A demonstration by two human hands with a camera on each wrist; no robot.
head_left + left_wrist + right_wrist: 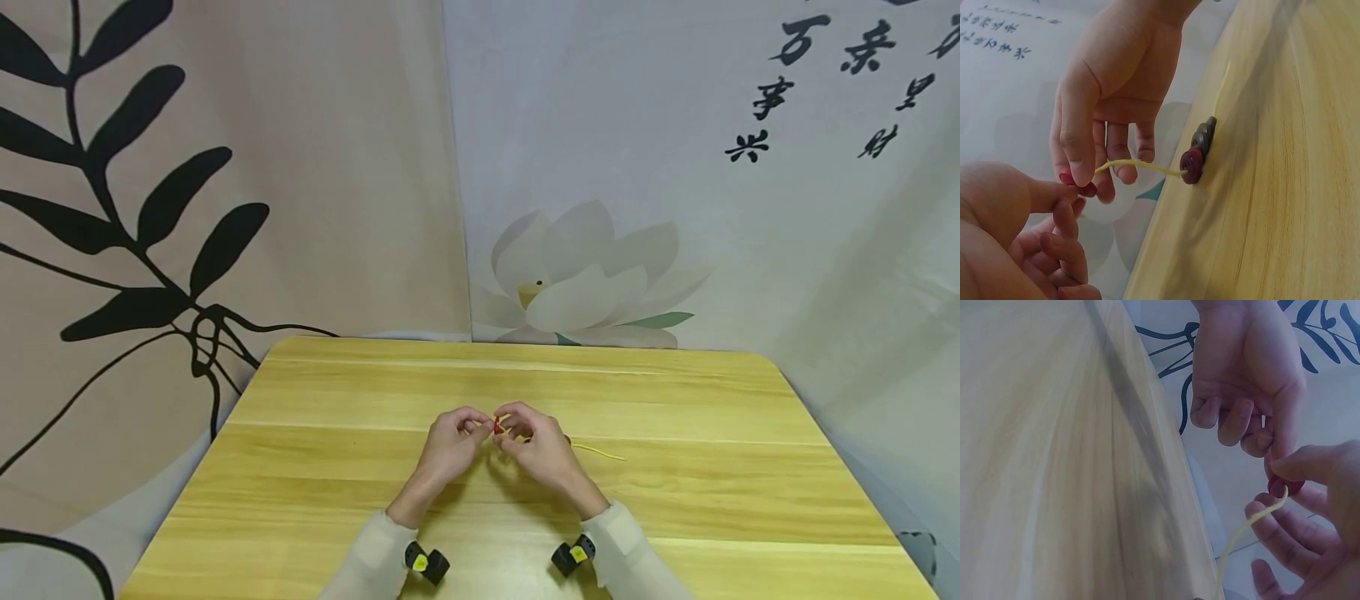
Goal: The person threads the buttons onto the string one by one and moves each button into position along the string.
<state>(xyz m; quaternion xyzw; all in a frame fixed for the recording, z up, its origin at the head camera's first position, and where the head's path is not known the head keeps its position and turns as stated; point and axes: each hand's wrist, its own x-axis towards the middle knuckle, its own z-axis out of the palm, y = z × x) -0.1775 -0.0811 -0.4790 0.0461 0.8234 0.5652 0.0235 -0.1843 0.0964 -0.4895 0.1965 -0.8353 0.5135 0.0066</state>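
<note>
A small red button [497, 426] is between my two hands, a little above the table. My right hand [542, 448] pinches it between thumb and index finger. From the other side, the left hand [450, 446] has its thumb and fingertip pinched at the button's edge; whether a cord end is between them is hidden. A yellow cord [1141, 164] runs from the red button [1088, 189] to a strung dark red button [1192, 166]. Several dark grey buttons [1202, 139] follow behind that one, and the cord's tail [598, 452] extends to the right.
The light wooden table [300, 517] spreads around both hands. Behind it hangs a pale cloth [360, 167] printed with dark leaves, a lotus and characters. A black device with a yellow mark sits at each sleeve's cuff.
</note>
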